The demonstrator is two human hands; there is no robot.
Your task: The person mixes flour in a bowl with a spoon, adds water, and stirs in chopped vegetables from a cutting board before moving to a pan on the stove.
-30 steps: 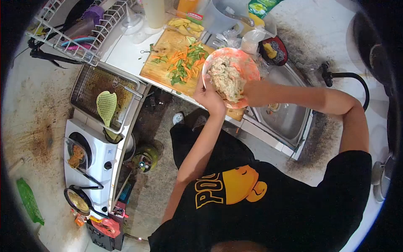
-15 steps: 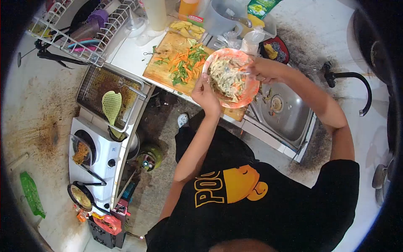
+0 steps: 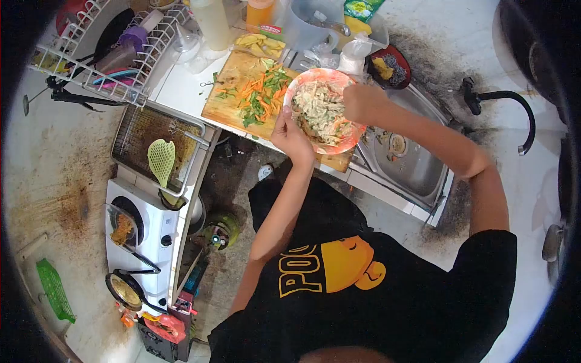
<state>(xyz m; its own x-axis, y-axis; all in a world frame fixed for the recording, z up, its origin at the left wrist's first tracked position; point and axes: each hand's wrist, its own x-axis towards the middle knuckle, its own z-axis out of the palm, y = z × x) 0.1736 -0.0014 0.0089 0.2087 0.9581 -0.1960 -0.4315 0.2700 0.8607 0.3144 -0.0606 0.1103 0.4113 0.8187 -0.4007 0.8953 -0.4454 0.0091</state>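
My left hand grips the near-left rim of an orange-and-white bowl, thumb up along its side. Inside is a pale, creamy mixture with bits of green and orange. My right hand is closed in a fist over the bowl's right side; what it grips is hidden behind the fingers. The bowl is held above the right end of a wooden cutting board. Cut carrot strips and green leaves lie on that board, left of the bowl.
A steel sink with a black faucet is at right. Behind stand a clear jug, bottles and a dish rack. At left are a frying basket, a green slotted spoon and a white stove with a small pan.
My right fist has turned and shifted slightly left and down over the bowl, and the mixture has been stirred about. My left hand keeps its grip. The whole view has shifted a little.
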